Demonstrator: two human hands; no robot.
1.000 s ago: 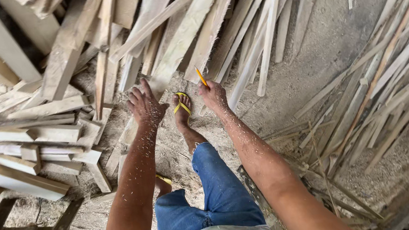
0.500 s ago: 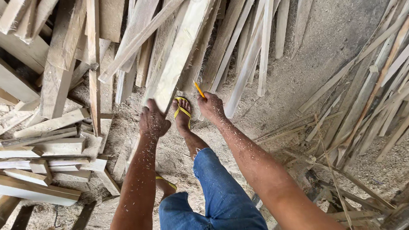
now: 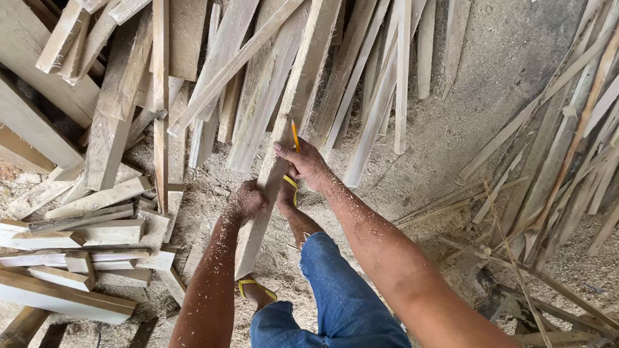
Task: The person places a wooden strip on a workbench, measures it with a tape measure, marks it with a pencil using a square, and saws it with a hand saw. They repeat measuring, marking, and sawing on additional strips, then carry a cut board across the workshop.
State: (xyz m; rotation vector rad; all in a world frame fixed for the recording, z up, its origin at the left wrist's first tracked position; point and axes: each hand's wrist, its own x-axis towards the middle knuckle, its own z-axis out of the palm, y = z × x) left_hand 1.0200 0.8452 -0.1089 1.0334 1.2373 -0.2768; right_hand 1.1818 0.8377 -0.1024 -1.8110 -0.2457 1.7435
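Under your feet the sawdust-strewn floor [image 3: 506,55] carries leaning planks [image 3: 295,87], stacked offcuts [image 3: 79,236] and thin slats [image 3: 600,122]

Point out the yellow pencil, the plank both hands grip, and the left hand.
yellow pencil [image 3: 295,135], head view, mid-shaft.
plank [image 3: 309,71], head view, upper face.
left hand [image 3: 247,200], head view, back of hand.
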